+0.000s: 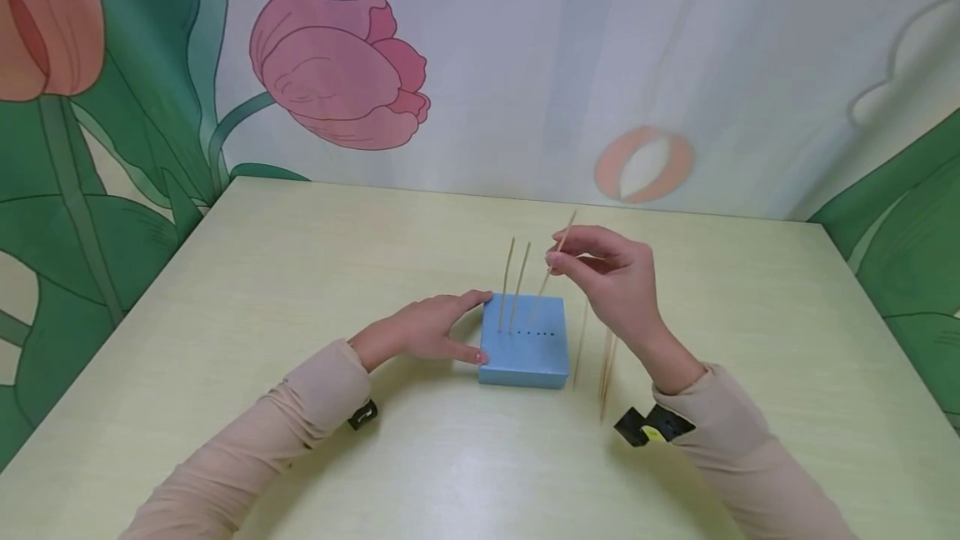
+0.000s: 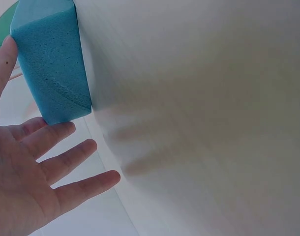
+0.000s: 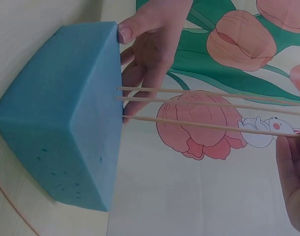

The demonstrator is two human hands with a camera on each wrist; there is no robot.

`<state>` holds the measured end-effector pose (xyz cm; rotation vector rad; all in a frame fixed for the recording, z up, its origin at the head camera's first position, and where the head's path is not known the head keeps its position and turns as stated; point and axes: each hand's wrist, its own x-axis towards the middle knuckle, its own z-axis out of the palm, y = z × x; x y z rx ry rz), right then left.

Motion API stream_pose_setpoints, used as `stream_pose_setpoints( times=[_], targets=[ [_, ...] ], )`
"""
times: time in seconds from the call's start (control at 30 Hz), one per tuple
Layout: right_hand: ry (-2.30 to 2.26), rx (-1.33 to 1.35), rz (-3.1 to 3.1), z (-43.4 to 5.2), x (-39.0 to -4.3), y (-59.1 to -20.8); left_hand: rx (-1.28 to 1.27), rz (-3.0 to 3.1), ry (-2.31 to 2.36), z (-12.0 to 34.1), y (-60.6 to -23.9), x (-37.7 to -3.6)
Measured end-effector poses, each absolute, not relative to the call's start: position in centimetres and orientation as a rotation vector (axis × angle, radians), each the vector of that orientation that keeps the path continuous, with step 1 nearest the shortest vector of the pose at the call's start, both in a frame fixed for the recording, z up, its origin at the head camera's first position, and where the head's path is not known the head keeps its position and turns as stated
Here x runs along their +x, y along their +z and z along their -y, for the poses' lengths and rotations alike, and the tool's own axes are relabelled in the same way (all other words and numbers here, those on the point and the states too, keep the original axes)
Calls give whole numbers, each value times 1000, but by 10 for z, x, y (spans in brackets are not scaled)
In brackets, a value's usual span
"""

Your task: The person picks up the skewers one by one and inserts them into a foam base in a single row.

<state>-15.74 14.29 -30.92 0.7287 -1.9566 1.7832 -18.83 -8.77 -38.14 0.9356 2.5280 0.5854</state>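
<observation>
A pale yellow-green table (image 1: pixel 300 290) stands against a wall cloth painted with tulips and green leaves. Near the middle of the table sits one blue foam block (image 1: pixel 523 350), its top face showing a short row of small dark holes.

Three thin wooden sticks are set in the block's top. Two sticks (image 1: pixel 513 283) stand side by side at the left of the hole row, their long axes close to upright, leaning slightly to the right at the top. The third stick (image 1: pixel 556 255) stands just right of them and tilts more strongly, its upper end pointing up and to the right, its lower end at the block's top. From the right wrist view all three run parallel out of the same face of the block.

The right hand (image 1: pixel 611 273) pinches the third stick near its upper end between thumb and fingertips, above the block's far right corner. The left hand (image 1: pixel 420 330) lies with straight, relaxed fingers against the block's left side, thumb at the near corner and fingers at the far corner, holding the block in place.

On the table just right of the block lie spare sticks (image 1: pixel 604 369), long axes running roughly toward and away from the person; about three, though they overlap and the count is unsure
</observation>
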Motion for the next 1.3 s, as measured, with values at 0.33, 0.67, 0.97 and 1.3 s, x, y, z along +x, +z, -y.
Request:
stream_pose_setpoints(
  times=[0.33, 0.67, 0.97, 1.3],
  targets=[
    [1719, 791, 2006, -133, -158, -313, 936, -2524, 600, 89, -383, -188],
    [1660, 832, 2019, -133, -158, -313, 937, -2515, 617, 89, -381, -188],
    [1610, 877, 2066, -130, -159, -324, 941, -2506, 626, 89, -381, -188],
    [1582, 839, 2135, -128, -161, -337, 951, -2510, 616, 89, -382, -188]
  ],
)
